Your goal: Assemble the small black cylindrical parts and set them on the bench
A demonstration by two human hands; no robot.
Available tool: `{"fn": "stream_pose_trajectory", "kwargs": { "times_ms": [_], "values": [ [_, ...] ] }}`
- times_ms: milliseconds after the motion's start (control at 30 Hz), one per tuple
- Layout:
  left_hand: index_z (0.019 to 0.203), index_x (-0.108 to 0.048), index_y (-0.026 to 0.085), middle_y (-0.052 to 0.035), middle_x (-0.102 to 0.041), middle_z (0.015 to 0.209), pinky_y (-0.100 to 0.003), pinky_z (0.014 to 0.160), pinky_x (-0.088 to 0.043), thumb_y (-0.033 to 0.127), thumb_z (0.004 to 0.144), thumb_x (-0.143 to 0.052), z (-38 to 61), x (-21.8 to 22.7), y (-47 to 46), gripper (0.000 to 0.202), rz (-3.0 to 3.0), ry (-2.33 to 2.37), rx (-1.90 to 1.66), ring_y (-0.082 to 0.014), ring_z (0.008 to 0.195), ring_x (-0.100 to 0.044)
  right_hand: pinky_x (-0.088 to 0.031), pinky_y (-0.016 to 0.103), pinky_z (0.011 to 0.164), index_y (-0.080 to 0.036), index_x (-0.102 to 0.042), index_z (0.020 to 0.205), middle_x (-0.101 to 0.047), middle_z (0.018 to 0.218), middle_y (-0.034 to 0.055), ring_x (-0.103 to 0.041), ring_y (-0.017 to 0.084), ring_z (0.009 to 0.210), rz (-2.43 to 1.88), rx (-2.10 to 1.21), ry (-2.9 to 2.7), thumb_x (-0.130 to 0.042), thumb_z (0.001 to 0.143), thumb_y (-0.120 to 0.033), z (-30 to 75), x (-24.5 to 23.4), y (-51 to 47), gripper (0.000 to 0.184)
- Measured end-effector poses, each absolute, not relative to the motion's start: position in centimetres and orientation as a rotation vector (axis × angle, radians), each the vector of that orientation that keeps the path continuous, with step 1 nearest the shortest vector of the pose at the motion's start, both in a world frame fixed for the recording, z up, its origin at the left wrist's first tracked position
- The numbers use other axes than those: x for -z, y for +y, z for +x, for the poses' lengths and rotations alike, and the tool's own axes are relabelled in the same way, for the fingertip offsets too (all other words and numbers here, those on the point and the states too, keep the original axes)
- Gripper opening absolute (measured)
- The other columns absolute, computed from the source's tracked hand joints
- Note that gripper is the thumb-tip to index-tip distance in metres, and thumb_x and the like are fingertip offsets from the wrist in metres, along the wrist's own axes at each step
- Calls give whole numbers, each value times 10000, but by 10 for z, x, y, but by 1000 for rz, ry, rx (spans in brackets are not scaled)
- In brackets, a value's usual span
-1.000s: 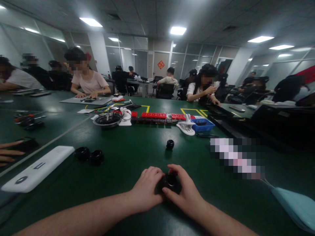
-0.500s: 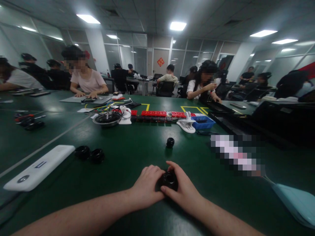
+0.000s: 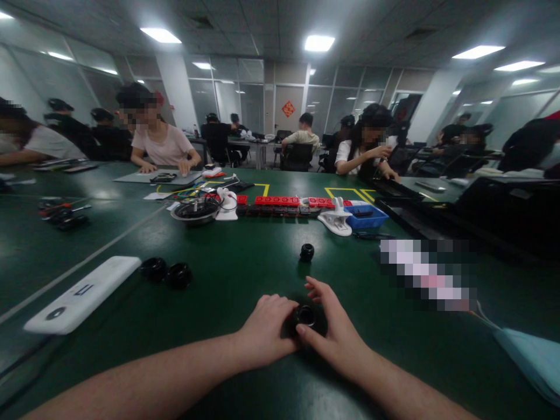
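A glossy black round piece with a hole in its top [image 3: 305,315] stands on the green table between my hands; its exact kind cannot be made out. Around its left side curls my left hand [image 3: 268,328], closed on it, with the fingertips partly hidden. My right hand [image 3: 339,326] is at the other side, its fingers parted and curved, the thumb tip at the piece's front edge and the index finger raised behind it. Farther out on the table stands a smaller-looking black round piece [image 3: 307,252]. Two more black round pieces, one at the left [image 3: 153,269] and one beside it [image 3: 179,275], lie together.
A white oblong device [image 3: 85,294] lies at the left on the green table [image 3: 236,262]. Ahead are a round metal tray [image 3: 195,219], red blocks in a row [image 3: 277,201], white clips and a blue bin [image 3: 367,217]. A light-blue pouch [image 3: 531,353] lies right. Co-workers sit opposite.
My right hand's fingers have spread a little away from the black piece. The left hand keeps its hold. The whole view has shifted slightly.
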State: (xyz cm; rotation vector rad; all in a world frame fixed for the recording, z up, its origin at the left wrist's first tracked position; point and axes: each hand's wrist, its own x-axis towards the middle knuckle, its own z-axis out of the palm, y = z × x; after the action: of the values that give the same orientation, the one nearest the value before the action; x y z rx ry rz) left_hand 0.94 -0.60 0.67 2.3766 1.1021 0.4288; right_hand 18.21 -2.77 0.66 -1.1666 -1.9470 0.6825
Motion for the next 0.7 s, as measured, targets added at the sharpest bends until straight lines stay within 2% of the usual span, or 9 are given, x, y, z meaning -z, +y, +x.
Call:
{"fn": "stream_pose_trajectory", "kwargs": {
  "times_ms": [167,300,367,467,567,700],
  "values": [
    [885,-537,185,-1,-597,850,-299,694,-337,337,708,-638,10,-7,-5,255,2399,1080,-422,-202,778,-513,-437,404,827,-218,-366,1187,-516,984,59,-524,218,899,-1160,-673,-1963,-578,701,-183,183,-4,-27,532],
    [733,-497,173,29,-550,675,-276,624,-317,306,677,-644,11,-9,-4,206,2413,1117,-346,-176,674,-498,-422,400,861,-225,-335,1214,-521,1037,67,-521,213,950,-1046,-672,-1990,-504,695,-109,183,-4,-30,558],
    [697,-473,172,35,-533,660,-272,622,-314,305,671,-644,11,-9,-4,218,2412,1121,-346,-169,666,-491,-398,413,900,-220,-311,1238,-501,1112,83,-498,223,1020,-1003,-681,-2030,-481,680,-84,184,-6,-32,599],
    [711,-466,176,38,-528,682,-269,625,-313,287,663,-640,10,-9,-4,212,2410,1109,-349,-163,672,-484,-373,441,929,-205,-295,1261,-460,1186,106,-459,250,1085,-1056,-678,-2053,-542,675,-120,184,-9,-32,641],
    [745,-475,179,38,-530,697,-271,636,-315,251,649,-636,10,-10,-5,201,2415,1107,-331,-165,685,-486,-397,433,901,-195,-353,1232,-501,1113,95,-491,250,1031,-1169,-693,-2048,-614,673,-175,182,-8,-30,618],
    [757,-475,182,33,-533,710,-275,647,-319,267,674,-616,10,-10,-5,185,2430,1094,-336,-170,701,-491,-417,415,876,-202,-383,1200,-534,1050,78,-523,237,984,-1207,-697,-2005,-594,693,-178,182,-7,-30,549]
  ]
}}
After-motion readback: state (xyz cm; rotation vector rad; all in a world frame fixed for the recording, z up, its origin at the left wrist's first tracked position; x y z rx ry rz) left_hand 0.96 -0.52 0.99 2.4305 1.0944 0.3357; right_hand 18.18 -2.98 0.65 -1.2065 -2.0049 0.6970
